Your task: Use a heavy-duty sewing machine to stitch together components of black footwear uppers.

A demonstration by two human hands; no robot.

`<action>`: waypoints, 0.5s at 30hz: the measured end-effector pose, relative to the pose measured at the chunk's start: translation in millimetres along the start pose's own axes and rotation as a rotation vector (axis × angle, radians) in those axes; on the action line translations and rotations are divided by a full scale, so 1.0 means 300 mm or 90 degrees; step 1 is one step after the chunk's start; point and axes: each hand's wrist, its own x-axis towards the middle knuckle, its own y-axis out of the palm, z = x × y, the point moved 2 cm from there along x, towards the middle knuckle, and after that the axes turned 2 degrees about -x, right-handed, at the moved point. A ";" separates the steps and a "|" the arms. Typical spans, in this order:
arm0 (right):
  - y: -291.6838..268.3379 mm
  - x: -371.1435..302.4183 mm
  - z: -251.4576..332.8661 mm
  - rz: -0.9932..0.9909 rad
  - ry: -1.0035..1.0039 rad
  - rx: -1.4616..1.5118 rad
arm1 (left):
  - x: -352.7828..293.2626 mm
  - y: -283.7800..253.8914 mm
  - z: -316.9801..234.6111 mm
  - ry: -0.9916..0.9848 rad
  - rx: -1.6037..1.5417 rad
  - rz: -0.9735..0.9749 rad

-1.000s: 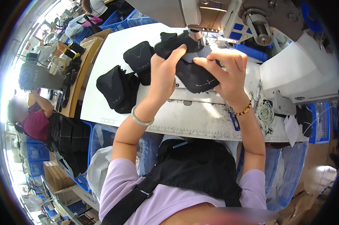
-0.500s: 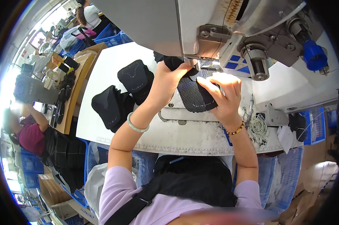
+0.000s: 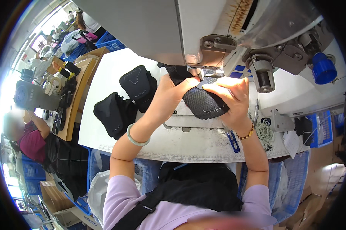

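A black textured fabric piece (image 3: pixel 205 104) with a pale stitched mark near its lower end lies beneath the head of a sewing machine (image 3: pixel 153 27). My left hand (image 3: pixel 173 92) pinches its upper left part, the thumb pointing at the lit needle area. From the other side my right hand (image 3: pixel 234 96) grips the piece, thumb and forefinger close to the left thumb. The needle tip itself is hard to make out. Left of my hands, two stacks of similar black pieces, one farther (image 3: pixel 136 82) and one nearer (image 3: pixel 111 114), rest on the white table (image 3: pixel 173 147).
Blue thread snips (image 3: pixel 233 142) lie beside my right wrist. A coil of pale cord (image 3: pixel 265 129) sits farther right. Blue crates (image 3: pixel 289 184) stand below the table edge. At the far left a person in a maroon top (image 3: pixel 34 142) sits near another machine.
The fabric piece has turned slightly, its lower end swinging right. My right hand has shifted a little right and nearer, and the blue snips show more. The whole view has shifted slightly.
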 end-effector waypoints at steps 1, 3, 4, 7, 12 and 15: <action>-0.001 0.000 0.007 -0.003 -0.002 -0.001 | -0.003 0.001 0.003 0.039 -0.015 -0.003; 0.011 -0.015 0.006 -0.006 -0.014 -0.049 | 0.010 -0.003 0.013 0.025 -0.028 -0.001; 0.027 -0.027 0.001 -0.024 -0.018 -0.058 | 0.020 -0.005 0.011 0.016 -0.032 0.019; 0.033 -0.016 0.035 0.027 -0.020 -0.153 | 0.030 -0.030 0.003 -0.034 -0.070 0.038; 0.024 -0.017 0.043 0.054 0.021 -0.133 | 0.050 -0.033 0.027 -0.030 -0.161 0.062; 0.031 -0.024 0.038 0.007 0.001 -0.128 | 0.046 -0.023 0.032 -0.019 -0.146 0.029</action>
